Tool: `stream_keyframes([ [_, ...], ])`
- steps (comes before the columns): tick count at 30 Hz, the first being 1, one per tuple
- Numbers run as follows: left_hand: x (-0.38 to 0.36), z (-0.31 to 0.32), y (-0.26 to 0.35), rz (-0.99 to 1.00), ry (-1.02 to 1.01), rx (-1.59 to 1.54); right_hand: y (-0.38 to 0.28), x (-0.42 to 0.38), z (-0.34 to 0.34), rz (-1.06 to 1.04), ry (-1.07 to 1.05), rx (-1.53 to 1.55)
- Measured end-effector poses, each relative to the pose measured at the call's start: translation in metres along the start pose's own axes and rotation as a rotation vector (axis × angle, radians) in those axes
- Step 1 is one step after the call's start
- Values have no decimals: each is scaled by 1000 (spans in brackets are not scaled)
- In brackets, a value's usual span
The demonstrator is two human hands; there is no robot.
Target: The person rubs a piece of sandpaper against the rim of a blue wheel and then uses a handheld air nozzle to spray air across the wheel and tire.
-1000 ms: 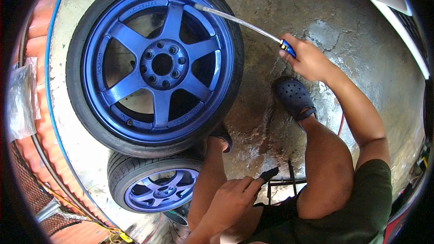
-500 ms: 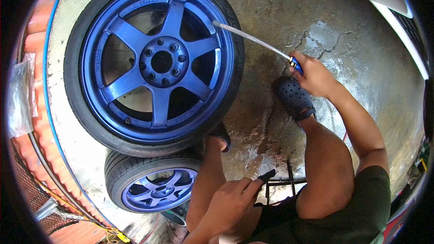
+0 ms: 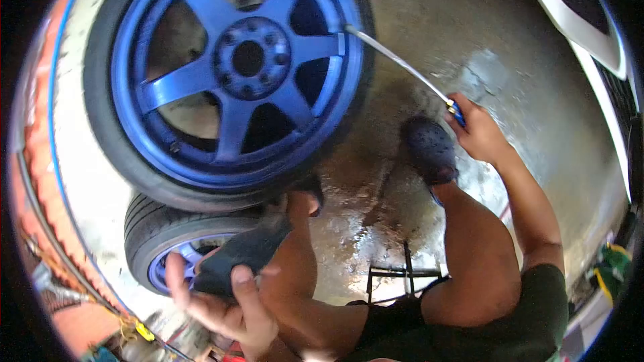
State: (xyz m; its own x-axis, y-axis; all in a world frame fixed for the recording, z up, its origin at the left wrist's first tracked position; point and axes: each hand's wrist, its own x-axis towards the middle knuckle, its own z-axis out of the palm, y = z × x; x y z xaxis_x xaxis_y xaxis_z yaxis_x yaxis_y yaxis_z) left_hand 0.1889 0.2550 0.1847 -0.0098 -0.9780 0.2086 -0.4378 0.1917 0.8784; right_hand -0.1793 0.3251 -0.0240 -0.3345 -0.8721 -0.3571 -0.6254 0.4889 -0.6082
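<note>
Operating from afar, I am watching the right hand (image 3: 477, 131) as its curled fingers are gripping the blue handle of a thin silvery wand (image 3: 402, 64). The tip is pointing at the right side of a blue wheel (image 3: 268, 57); whether it is touching, I cannot tell. That wheel is lying face up toward the left edge of the wet floor (image 3: 422, 20), overlapping a 2nd wheel (image 3: 151, 234) in my view. The left hand (image 3: 228, 308) is holding a dark cloth (image 3: 245, 258) between thumb and blurred fingers, above the 2nd wheel. I am judging scratched finish the chief risk: a swinging wrist could be driving the tip into the rim, or trapped grit could be making the cloth abrasive. Wet ground is inviting a skidding clog (image 3: 429, 144). No brand, label or lettering is reading clearly; blur is softening the wheel's face.
</note>
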Motion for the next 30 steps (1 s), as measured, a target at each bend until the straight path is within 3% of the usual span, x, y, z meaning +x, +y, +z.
stream_keyframes([
  [1,4,-4,0,6,31,10,2,1,3,-17,12,-6],
  [3,14,-27,-8,-51,-155,60,4,0,7,-28,48,8],
  [5,24,-35,-2,-92,-216,198,17,6,21,-13,51,111],
  [7,19,-55,-24,-169,-158,129,8,5,15,-32,26,58],
  [12,9,-134,-72,-322,261,-177,56,8,36,-123,139,-26],
  [15,-42,-211,-137,-309,513,-28,69,8,45,-175,158,-17],
  [19,-120,-321,-194,-511,1108,-127,86,13,54,-223,216,-28],
  [20,-139,-356,-215,-529,1177,-139,84,13,52,-142,188,14],
  [24,-180,-486,-305,-491,1474,-197,90,19,49,-175,195,-96],
  [26,-179,-511,-323,-481,1585,-277,86,19,46,-161,185,-130],
  [30,-213,-536,-385,-787,1635,-280,70,4,31,12,62,-130],
])
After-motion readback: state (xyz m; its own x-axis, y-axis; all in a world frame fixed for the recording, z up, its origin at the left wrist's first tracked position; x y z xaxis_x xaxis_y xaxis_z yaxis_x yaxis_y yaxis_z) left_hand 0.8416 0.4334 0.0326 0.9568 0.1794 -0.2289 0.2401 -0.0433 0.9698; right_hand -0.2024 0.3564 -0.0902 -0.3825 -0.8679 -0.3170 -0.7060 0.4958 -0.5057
